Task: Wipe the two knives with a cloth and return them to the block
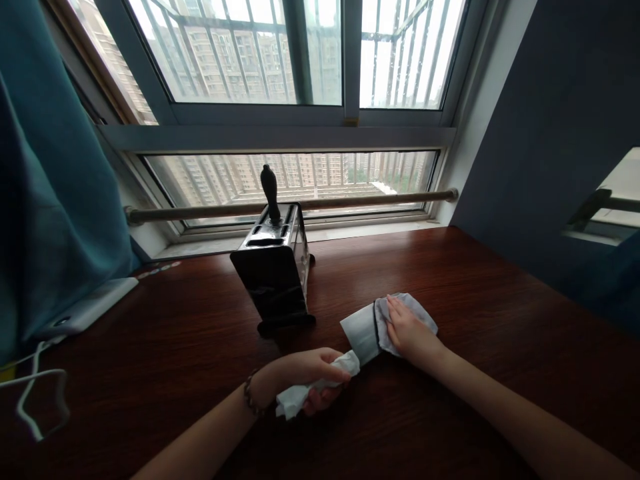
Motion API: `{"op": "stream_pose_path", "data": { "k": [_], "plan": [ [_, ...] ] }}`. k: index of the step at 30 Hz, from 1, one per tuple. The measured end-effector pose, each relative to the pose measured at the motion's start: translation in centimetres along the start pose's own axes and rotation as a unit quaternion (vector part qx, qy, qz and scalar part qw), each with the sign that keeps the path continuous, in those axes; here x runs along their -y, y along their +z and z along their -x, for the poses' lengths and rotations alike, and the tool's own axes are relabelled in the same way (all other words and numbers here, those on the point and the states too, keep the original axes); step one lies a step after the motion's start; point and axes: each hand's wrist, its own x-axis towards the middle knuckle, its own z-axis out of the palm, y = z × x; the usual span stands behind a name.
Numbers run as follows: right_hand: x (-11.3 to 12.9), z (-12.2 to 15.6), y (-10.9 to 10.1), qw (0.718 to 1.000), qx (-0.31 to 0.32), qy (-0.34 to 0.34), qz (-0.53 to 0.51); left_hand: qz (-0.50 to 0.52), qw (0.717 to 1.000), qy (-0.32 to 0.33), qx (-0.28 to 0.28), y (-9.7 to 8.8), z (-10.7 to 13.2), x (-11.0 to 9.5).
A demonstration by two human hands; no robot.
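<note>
My left hand (320, 380) is closed round the handle of a kitchen cleaver, with crumpled white tissue (295, 400) wrapped between fingers and handle. The cleaver's broad grey blade (359, 330) points away to the right, low over the table. Over its far part lies a pale grey cloth (417, 313), its near edge dark. My right hand (407, 333) presses the cloth onto the blade with its fingers together, so the blade's tip is hidden. Beyond my left hand stands a black knife block (273, 280) with one black-handled tool (270, 193) upright in its slots.
The dark red-brown wooden table (200, 373) reaches to a window with a horizontal rail (370, 201). At the left, a white device (95, 307) and white cable (33, 400) lie beside a blue curtain (60, 167). A dark wall (540, 167) borders the right side.
</note>
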Motion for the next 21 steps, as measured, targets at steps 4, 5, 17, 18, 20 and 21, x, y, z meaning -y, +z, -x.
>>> {"op": "stream_pose_path", "data": {
  "k": [4,5,17,18,20,21],
  "plan": [
    [-2.2,-0.4,0.6,1.0,-0.002,0.03,-0.004,0.024,0.999,0.023,0.007,0.0,0.0,0.2],
    [-2.6,-0.5,0.7,0.999,0.001,0.033,-0.011,0.032,0.999,0.024,0.016,-0.1,0.0,0.2],
    [-3.9,-0.6,0.1,0.997,-0.025,0.068,-0.012,0.053,0.996,0.015,0.063,-0.6,0.0,0.2],
    [-3.6,-0.5,0.1,0.997,-0.026,0.065,-0.013,0.054,0.996,0.016,0.065,-0.6,0.1,0.2],
    [-2.9,-0.3,0.1,0.998,-0.021,0.051,-0.026,0.057,0.996,0.019,0.069,-0.7,0.1,0.3],
    [-2.4,-0.2,0.0,0.998,-0.015,0.041,-0.04,0.059,0.996,0.021,0.071,-0.7,0.1,0.3]
  ]
}}
